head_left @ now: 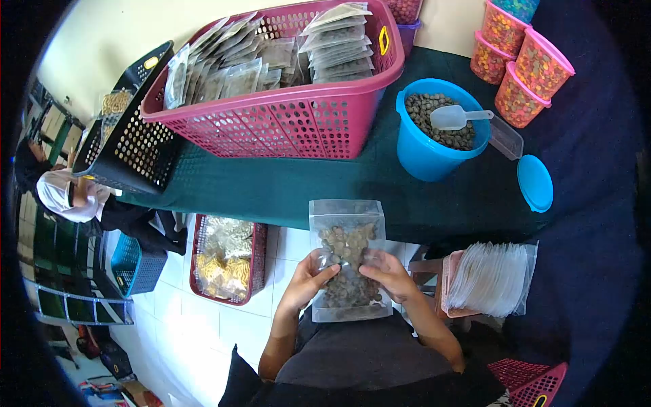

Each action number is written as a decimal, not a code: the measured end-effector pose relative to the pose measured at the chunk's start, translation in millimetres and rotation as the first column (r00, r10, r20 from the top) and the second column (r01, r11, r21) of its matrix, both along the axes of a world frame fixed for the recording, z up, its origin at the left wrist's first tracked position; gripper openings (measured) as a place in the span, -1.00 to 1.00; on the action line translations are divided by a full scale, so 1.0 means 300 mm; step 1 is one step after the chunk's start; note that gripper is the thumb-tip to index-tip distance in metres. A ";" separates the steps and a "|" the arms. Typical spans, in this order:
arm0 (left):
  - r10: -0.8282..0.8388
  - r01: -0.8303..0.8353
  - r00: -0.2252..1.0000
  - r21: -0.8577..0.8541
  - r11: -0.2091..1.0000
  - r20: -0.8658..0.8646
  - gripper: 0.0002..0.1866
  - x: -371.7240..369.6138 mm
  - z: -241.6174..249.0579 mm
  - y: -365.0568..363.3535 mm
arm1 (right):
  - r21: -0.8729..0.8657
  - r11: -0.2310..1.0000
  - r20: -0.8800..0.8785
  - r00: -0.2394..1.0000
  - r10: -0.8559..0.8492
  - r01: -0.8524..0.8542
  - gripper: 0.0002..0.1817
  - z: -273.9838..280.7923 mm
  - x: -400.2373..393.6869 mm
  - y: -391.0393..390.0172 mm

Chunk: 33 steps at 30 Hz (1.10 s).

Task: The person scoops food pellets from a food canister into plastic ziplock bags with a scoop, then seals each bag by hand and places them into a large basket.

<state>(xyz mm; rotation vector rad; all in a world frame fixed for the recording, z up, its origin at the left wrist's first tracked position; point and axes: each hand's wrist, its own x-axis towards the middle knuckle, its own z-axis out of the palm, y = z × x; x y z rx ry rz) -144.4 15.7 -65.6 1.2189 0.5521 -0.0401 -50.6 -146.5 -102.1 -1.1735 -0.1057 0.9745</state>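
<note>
A clear zip pouch [349,292] partly filled with small brownish-grey pieces is held upright in front of my body. My left hand [308,279] grips its left side, the thumb pressed on the front. On the opposite side my right hand [392,275] holds it the same way, its other fingers behind the pouch. Beyond it on the green-covered table [264,183] stands a blue bucket [434,159] of similar pieces, with a clear scoop [451,118] lying on top. The bucket's blue lid [536,183] rests to the right.
A pink basket [271,122] packed with filled pouches stands on the table beside a black basket [139,146]. Stacked tubs [539,61] of colourful pieces are at back right. Flat empty pouches [488,278] fill a pink tray at right. Another person [74,197] is at far left.
</note>
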 end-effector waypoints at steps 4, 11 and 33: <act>0.078 -0.081 0.996 0.049 0.995 0.053 -0.62 -0.029 0.009 -0.037 | -0.019 0.975 0.013 0.975 0.220 -0.220 -0.47 0.040 0.008 -0.025; -0.021 0.007 0.997 0.167 0.986 0.080 -0.65 -0.060 0.024 -0.051 | 0.134 0.982 -0.191 0.968 0.161 -0.137 -0.51 0.042 0.007 -0.039; 0.239 -0.211 0.941 -0.134 0.968 0.241 -0.55 -0.105 0.031 0.304 | 0.370 0.926 -0.162 0.987 -0.012 0.072 -0.54 0.269 0.151 0.053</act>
